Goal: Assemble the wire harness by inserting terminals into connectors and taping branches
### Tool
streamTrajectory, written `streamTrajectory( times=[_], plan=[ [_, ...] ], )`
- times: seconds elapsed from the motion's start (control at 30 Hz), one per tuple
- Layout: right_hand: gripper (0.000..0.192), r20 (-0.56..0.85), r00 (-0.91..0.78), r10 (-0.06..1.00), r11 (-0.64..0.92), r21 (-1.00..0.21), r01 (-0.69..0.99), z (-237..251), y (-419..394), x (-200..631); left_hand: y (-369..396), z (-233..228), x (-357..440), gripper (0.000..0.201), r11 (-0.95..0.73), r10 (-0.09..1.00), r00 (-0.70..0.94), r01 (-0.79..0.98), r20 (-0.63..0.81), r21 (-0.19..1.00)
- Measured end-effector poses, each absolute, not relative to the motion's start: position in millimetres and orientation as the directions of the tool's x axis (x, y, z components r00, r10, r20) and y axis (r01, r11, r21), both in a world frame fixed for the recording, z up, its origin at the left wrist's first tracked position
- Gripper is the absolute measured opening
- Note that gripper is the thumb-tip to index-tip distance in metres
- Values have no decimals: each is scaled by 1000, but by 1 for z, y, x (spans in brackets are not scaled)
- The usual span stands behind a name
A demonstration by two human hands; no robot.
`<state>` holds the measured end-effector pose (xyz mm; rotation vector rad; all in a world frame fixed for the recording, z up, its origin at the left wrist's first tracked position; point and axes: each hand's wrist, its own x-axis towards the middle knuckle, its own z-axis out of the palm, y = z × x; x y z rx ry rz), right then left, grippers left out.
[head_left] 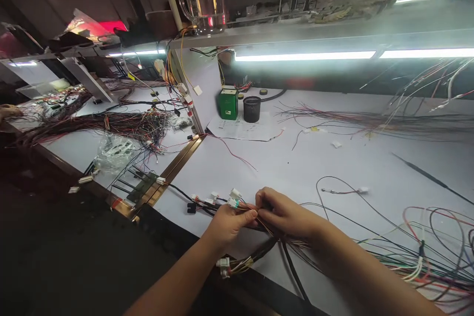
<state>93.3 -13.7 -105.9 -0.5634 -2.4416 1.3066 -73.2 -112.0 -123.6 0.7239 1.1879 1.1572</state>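
My left hand [228, 223] and my right hand [284, 215] meet at the near edge of a white workbench [333, 163], both pinching one wire harness [388, 256]. The left fingers grip the thin coloured wires just behind several small white connectors [234, 196]. The right hand closes on the same bundle where it runs under the palm. The harness trails off to the right as loose loops of black, red, green and white wire. A second branch with white plugs [224, 263] hangs below my left wrist.
A green box [228, 103] and a black mesh cup [252, 109] stand at the back on a paper sheet. Long wire bundles [370, 118] lie across the far right. A brass rail [177, 163] divides off the left bench, heaped with harnesses [111, 123]. Another person's hand [8, 111] shows far left.
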Motion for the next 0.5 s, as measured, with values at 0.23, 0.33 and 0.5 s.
streamTrajectory(
  times=[0.23,0.33,0.5],
  plan=[
    [17,320,-618,718,642,-647,411,-120,-36,94,-110,-118,-70,27,305,937,-91,-255,-337,918],
    [4,354,-570,741,656,-563,503,-125,-56,94,-109,-116,-69,27,295,945,-62,-266,-322,917],
    [10,380,-497,780,620,-583,526,-127,-78,91,-108,-115,-70,24,279,960,48,-293,-277,914]
  ],
)
